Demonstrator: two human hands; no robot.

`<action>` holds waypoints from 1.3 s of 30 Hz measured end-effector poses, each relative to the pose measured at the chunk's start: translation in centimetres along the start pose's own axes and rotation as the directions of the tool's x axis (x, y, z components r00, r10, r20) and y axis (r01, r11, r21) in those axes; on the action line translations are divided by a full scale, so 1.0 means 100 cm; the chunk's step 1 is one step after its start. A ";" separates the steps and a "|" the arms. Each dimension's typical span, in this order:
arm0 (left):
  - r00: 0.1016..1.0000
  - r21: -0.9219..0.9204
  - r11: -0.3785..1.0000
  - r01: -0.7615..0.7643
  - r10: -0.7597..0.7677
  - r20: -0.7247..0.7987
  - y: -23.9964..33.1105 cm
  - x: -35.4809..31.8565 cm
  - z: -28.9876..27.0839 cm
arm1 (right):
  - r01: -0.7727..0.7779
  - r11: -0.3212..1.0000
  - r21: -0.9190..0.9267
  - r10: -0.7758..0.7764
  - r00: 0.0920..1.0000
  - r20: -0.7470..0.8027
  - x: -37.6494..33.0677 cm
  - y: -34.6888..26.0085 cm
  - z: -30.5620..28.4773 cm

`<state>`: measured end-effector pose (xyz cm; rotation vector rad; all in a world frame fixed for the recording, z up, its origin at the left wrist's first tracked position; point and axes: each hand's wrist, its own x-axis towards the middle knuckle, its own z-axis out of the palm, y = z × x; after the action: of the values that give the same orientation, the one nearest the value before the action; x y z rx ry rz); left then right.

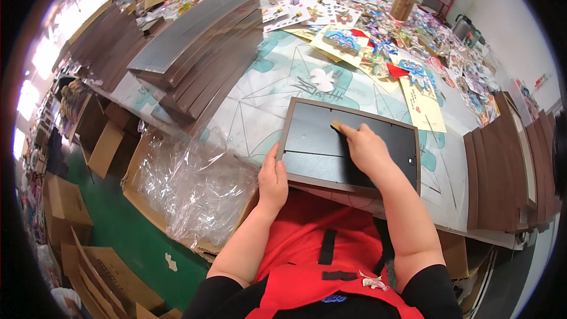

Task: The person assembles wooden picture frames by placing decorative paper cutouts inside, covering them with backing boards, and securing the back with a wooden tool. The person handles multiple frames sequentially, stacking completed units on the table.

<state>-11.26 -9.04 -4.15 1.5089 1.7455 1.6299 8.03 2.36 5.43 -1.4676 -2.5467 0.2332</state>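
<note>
A brown picture frame lies back side up at the table's near edge, tilted toward me. Its black backing board shows small tabs along the rim and a seam across it. My left hand grips the frame's left edge near the lower corner, thumb on top. Over the backing, my right hand pinches a small tan piece, its tip against the board. I cannot make out exactly what that piece is.
Stacked brown frames stand on the left, with more frames at the right. Below left, a cardboard box holds clear plastic bags. Yellow cards with colourful cutouts lie beyond the frame; decorations cover the table's far side.
</note>
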 end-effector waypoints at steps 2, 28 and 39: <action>1.000 -0.039 0.999 0.024 -0.023 0.005 -0.002 0.000 0.000 | -0.027 1.000 -0.012 0.027 0.999 0.032 0.004 0.000 0.005; 0.998 -0.104 0.994 0.011 -0.006 0.057 -0.008 -0.003 0.001 | -0.283 0.959 0.018 0.281 0.939 -0.197 -0.034 0.076 -0.012; 0.986 -0.193 0.973 0.122 -0.097 0.136 -0.004 0.004 -0.012 | -0.312 0.923 -0.226 0.282 0.946 -0.158 -0.028 0.082 -0.014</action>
<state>-12.53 -9.28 -3.98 1.3654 1.5196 1.5676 16.58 4.05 4.69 -1.8986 -2.3128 -0.1385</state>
